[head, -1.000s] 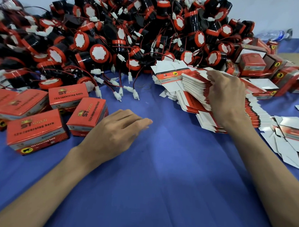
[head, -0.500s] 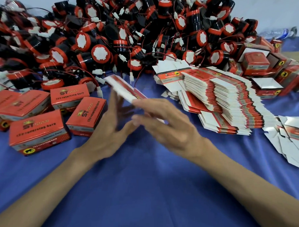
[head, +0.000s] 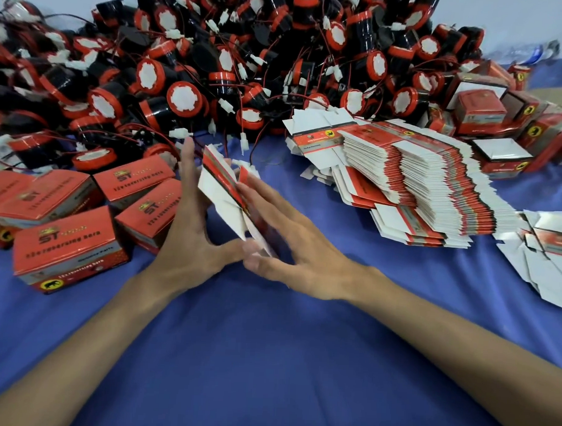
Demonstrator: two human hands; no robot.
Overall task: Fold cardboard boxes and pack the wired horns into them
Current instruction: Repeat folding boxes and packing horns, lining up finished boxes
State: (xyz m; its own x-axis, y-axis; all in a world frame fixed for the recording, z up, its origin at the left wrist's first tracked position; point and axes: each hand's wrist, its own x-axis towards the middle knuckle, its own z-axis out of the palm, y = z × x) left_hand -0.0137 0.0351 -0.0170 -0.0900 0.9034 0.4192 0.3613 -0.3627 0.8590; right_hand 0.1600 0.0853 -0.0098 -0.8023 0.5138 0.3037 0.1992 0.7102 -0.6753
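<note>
A flat red-and-white cardboard box blank stands on edge between my two hands above the blue cloth. My left hand presses its left face with straight fingers. My right hand presses the other side, fingers stretched out flat. Behind them a big heap of black-and-red wired horns fills the back of the table. A tall fanned stack of flat box blanks lies to the right.
Several closed red boxes sit at the left. More folded boxes stand at the back right, and loose white blanks lie at the right edge. Blue cloth covers the table in front.
My right hand took one blank off the stack and brought it left to the middle. My left hand rose from the cloth to meet it, and both now press it between them.
</note>
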